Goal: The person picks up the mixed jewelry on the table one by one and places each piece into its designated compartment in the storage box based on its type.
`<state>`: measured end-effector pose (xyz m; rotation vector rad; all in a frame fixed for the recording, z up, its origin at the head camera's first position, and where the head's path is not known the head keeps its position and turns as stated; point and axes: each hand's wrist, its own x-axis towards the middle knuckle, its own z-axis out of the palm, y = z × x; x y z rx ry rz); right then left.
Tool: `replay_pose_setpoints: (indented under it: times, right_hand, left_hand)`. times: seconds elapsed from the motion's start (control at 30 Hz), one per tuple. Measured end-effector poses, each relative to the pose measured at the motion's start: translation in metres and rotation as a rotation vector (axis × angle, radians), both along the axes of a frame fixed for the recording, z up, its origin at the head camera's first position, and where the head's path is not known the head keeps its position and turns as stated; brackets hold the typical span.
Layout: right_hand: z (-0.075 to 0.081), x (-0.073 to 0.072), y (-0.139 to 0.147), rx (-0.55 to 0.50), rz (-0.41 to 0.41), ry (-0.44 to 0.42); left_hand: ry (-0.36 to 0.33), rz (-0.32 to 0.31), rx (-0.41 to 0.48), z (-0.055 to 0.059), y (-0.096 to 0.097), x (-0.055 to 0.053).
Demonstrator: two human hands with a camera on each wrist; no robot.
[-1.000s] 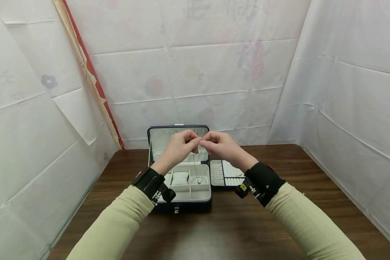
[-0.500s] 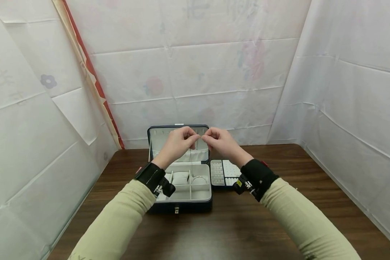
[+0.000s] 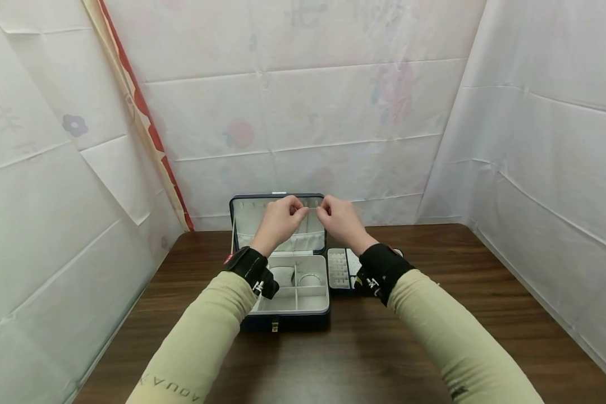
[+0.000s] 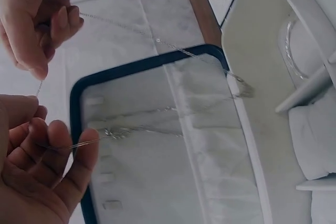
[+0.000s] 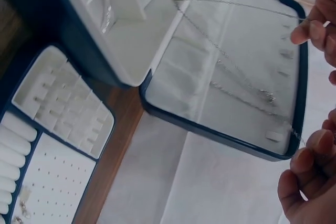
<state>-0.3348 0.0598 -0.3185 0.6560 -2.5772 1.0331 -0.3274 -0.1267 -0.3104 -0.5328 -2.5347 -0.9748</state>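
A thin silver necklace (image 4: 158,41) hangs in long loops from both hands, with a short stretch spanning the small gap between the fingertips. My left hand (image 3: 281,221) pinches one part of the chain, and a strand runs across its lower fingers in the left wrist view. Slightly to the right, my right hand (image 3: 340,221) pinches the other part between thumb and forefinger. Behind both hands stands the raised lid (image 3: 247,221) of a dark blue jewelry box (image 3: 303,322) lined in white. Small hooks line the lid's upper edge, above a gathered pocket (image 5: 181,59).
In the box's compartments lie a silver bracelet (image 5: 107,11) and a white cushion (image 3: 283,276). A lift-out tray (image 3: 338,269) with small slots sits on the wooden table (image 3: 363,359) right of the box, bearing earrings (image 5: 23,211). White sheets surround the table.
Both hands have risen slightly, and their fingertips, which met earlier, have drawn apart with chain between them. The right forearm has shifted left.
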Motion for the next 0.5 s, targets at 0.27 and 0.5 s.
replay_pose_setpoints:
  times: [0.27, 0.5]
  right_hand:
    - [-0.003, -0.008, -0.003, 0.095, -0.093, 0.042]
    - [-0.003, -0.014, -0.002, 0.162, -0.171, 0.059]
  left_hand:
    - [0.105, -0.006, -0.042, -0.008, -0.002, -0.007]
    - [0.242, -0.037, -0.227, -0.012, -0.005, -0.008]
